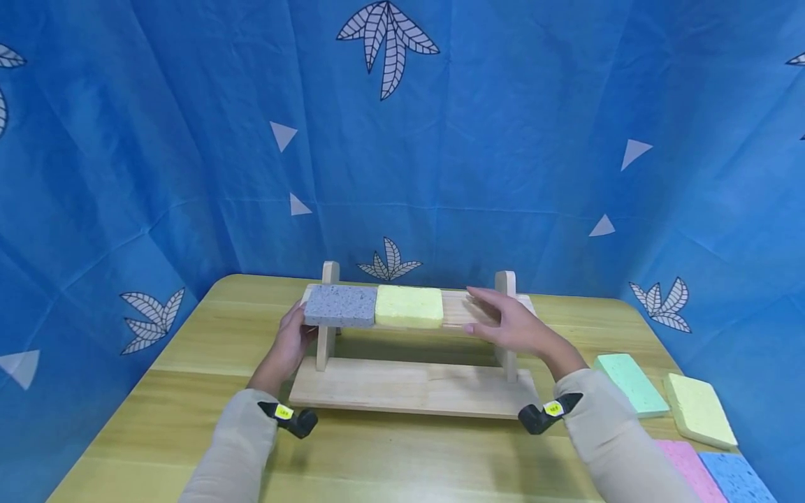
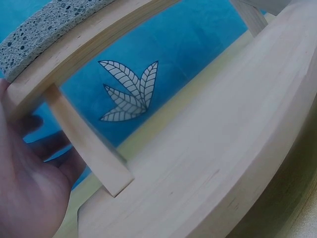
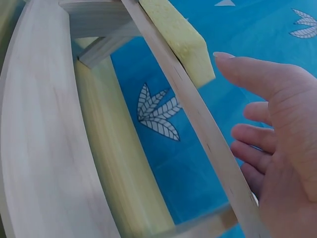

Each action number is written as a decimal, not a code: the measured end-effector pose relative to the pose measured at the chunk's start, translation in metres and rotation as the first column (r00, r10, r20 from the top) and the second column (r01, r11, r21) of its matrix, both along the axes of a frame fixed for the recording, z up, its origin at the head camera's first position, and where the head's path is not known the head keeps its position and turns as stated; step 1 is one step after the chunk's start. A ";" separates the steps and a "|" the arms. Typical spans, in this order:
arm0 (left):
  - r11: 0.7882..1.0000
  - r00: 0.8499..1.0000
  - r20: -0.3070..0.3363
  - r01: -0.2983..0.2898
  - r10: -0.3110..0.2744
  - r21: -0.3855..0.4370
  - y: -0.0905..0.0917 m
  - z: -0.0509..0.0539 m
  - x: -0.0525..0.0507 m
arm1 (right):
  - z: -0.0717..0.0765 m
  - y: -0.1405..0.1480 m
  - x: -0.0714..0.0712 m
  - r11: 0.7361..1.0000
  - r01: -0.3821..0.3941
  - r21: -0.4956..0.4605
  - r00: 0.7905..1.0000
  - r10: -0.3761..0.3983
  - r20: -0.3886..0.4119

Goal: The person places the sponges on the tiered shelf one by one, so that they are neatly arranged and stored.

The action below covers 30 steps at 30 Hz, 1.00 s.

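Note:
A two-tier wooden rack (image 1: 402,388) stands on the table. On its upper board lie a grey speckled sponge (image 1: 340,305) at the left and a pale yellow sponge (image 1: 409,306) beside it. My left hand (image 1: 291,342) grips the left end of the upper board, next to the grey sponge. In the left wrist view, its fingers (image 2: 52,146) reach behind the upright; part of the thumb is out of frame. My right hand (image 1: 512,325) is at the right part of that board, holding nothing. In the right wrist view, its thumb (image 3: 247,72) points towards the yellow sponge, slightly apart.
At the table's right side lie a mint green sponge (image 1: 631,384), another yellow sponge (image 1: 699,411), a pink sponge (image 1: 688,469) and a blue sponge (image 1: 736,478). A blue patterned curtain (image 1: 440,140) hangs behind the table (image 1: 377,461) and along its sides.

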<state>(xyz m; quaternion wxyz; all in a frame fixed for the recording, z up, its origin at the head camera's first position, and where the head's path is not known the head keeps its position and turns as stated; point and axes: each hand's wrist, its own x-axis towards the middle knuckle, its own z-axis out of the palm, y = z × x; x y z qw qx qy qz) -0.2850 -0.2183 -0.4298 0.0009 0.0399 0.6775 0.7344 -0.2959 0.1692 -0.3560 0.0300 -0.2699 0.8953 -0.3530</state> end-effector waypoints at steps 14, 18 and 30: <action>1.000 1.000 0.003 -0.009 0.009 -0.003 0.000 0.002 -0.001 | -0.006 0.038 0.026 0.990 0.141 -0.003 0.989 -0.141 -0.053; 1.000 1.000 0.000 -0.010 0.010 0.013 0.000 0.003 -0.001 | -0.009 0.046 0.035 0.980 0.197 -0.003 0.978 -0.197 -0.075; 1.000 1.000 -0.017 0.023 -0.023 0.001 -0.001 -0.001 -0.001 | -0.021 0.063 0.059 0.951 0.306 -0.036 0.946 -0.309 -0.095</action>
